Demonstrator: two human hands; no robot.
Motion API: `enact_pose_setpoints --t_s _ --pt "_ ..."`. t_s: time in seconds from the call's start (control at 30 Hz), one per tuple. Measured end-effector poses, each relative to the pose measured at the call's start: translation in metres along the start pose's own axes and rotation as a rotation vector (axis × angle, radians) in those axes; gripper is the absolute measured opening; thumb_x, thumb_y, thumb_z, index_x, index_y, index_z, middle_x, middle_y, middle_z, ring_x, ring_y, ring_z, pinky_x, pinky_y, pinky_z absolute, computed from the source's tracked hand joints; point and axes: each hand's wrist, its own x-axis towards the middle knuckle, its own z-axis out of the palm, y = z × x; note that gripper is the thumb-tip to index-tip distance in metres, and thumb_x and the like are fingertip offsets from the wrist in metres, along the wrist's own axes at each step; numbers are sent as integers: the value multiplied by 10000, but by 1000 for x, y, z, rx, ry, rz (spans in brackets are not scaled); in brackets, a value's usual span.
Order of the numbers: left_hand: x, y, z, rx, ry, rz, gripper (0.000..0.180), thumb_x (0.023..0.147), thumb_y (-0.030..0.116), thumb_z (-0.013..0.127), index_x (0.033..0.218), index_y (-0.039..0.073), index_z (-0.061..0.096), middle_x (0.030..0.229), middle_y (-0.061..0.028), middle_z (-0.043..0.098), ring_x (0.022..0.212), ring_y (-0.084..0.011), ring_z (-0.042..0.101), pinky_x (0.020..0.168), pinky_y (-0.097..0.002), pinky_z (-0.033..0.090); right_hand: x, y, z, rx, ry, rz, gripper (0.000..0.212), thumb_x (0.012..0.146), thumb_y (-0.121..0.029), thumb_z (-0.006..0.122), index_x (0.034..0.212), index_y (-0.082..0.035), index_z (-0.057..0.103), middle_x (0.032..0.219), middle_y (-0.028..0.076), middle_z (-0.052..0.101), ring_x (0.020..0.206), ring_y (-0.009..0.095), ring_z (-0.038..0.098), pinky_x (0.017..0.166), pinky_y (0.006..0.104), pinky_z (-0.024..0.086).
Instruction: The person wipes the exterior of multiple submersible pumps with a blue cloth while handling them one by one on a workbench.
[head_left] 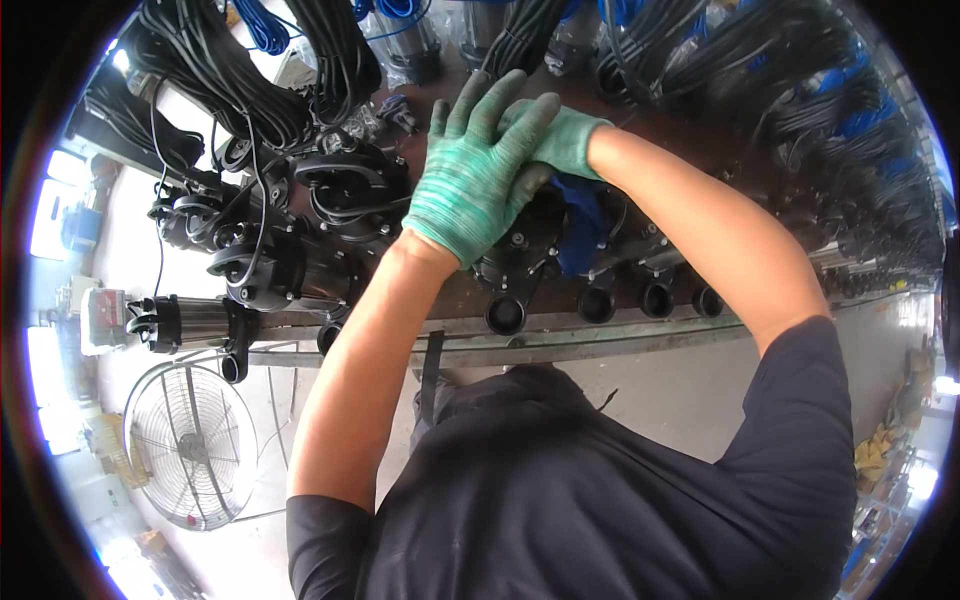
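My left hand [468,180], in a green knit glove, is raised over a row of black pumps with its fingers outstretched and spread. It covers part of my right hand [563,138], which wears the same kind of glove. The right hand's fingers are hidden behind the left, so whether they hold anything does not show. Just below the right hand hangs a blue cloth [582,228], draped among the pump parts. Under both hands lies a black pump [520,240] whose round outlet [505,313] faces me.
More black pumps [275,265] lie to the left, one with a ribbed silver body [190,322]. Coiled black cables [215,65] and blue cords [262,25] crowd the far side. A metal edge [470,350] runs before me. A wire-caged fan [190,445] stands at lower left.
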Motion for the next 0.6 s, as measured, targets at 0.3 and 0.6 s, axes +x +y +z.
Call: enact_pose_setpoints --t_s 0.3,0.6 --pt "7 -18 -4 -174 -147 143 773 1013 546 567 1636 133 369 1617 -187 431 1442 -423 448 1187 -553 354 -83 -55 67 36 1102 136 255 982 -266 718 987 -13 682 922 209 701 839 411 700 747 437 553" --pt "63 34 -10 -119 -389 241 415 998 288 661 1360 89 628 1257 -148 664 1157 -385 634 1023 -510 504 -246 -93 177 703 1858 547 367 1066 -291 644 1314 -25 598 1152 84 685 1053 189 641 933 339 533"
